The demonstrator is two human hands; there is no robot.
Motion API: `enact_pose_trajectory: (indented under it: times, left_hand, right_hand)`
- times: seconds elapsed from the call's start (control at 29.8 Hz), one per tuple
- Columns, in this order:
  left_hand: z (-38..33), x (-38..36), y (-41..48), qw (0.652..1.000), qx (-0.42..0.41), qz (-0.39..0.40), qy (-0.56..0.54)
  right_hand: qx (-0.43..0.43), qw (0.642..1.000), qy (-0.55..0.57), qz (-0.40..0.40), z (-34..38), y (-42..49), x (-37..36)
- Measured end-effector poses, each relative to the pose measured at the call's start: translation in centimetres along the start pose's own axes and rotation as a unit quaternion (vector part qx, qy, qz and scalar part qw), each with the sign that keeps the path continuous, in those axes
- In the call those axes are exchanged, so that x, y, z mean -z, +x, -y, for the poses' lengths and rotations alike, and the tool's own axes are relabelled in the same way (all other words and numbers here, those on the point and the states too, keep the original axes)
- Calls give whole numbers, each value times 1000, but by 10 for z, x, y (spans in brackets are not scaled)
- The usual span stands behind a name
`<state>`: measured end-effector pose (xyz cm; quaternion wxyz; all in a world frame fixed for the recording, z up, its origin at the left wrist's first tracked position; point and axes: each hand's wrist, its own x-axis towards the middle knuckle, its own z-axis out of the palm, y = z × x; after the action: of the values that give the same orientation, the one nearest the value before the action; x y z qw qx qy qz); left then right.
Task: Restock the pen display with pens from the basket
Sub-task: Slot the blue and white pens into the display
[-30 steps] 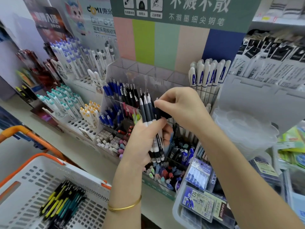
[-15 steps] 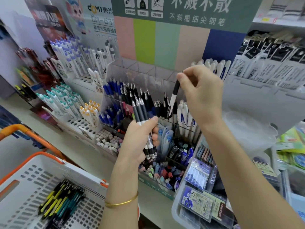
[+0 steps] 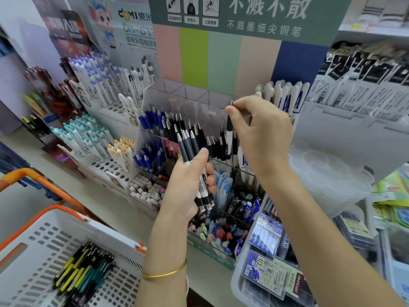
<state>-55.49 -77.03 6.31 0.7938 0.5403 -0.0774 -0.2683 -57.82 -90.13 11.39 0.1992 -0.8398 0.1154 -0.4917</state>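
- White-barrelled pen (image 3: 229,131) with a dark grip stands almost upright now; half a second ago it leaned at a slant above the rack.
- Thumb and forefinger of the right hand (image 3: 263,134) pinch its top end, with the other fingers loosely bent behind.
- The pen's lower part has come down among the black pens (image 3: 215,147) in the clear display (image 3: 190,94), just left of a row of white pens (image 3: 285,96).
- The left hand (image 3: 186,189) grips a bundle of matching pens (image 3: 188,145), fingers curled round the barrels and thumb laid across the front.
- That bundle stays in front of the display, about where it was; a second ago the right hand was drawing the single pen out of it.
- The white basket (image 3: 44,229) with orange handles sits at lower left as before, with yellow, teal and black pens (image 3: 81,273) lying in its bottom.
- A gold bangle (image 3: 163,274) circles the left wrist.
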Motion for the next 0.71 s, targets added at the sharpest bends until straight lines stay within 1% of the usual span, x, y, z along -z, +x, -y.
enact_pose_trajectory:
  times: [0.07,0.1,0.13,0.2,0.24,0.3,0.37,0.44,0.5,0.54,0.6,0.67,0.71]
  left_hand:
    - [0,0,0,1000,5,1,6]
    - [-1,0,-1,1000,4,6,11]
    - [-1,0,-1,1000,2,11,15]
    - [-2,-1,-2,999,-4,17,28]
    - [-3,-2,-2,999,-5,17,36]
    - [-3,-1,-1,998,-11,24,52]
    - [-3,-1,-1,997,-14,34,61]
    - [-3,0,-1,997,-19,36,66]
    - [-2,0,0,996,-26,41,77]
    - [-1,-1,1,995,-31,46,82]
    - [-1,-3,1,993,-43,56,97]
    - [0,-5,0,991,-51,69,105]
    - [0,-5,-1,991,-51,76,102]
  right_hand:
    - [-5,997,-53,52,-3,-2,-1]
    - [-12,991,-95,93,-5,-4,-1]
    - [-18,978,-148,147,-5,-4,-1]
    - [-12,940,-240,243,-1,-4,0]
    - [-7,926,-263,270,1,-4,1]
    - [-5,916,-278,291,5,-2,2]
    - [-12,927,-255,276,6,0,4]
    - [-30,954,-185,235,4,1,8]
    - [-50,971,-100,211,4,4,12]
    - [-50,973,-63,215,5,5,13]
    - [-45,964,-9,263,9,6,15]
    - [-34,949,3,315,12,5,14]
    - [-32,945,7,326,12,4,13]
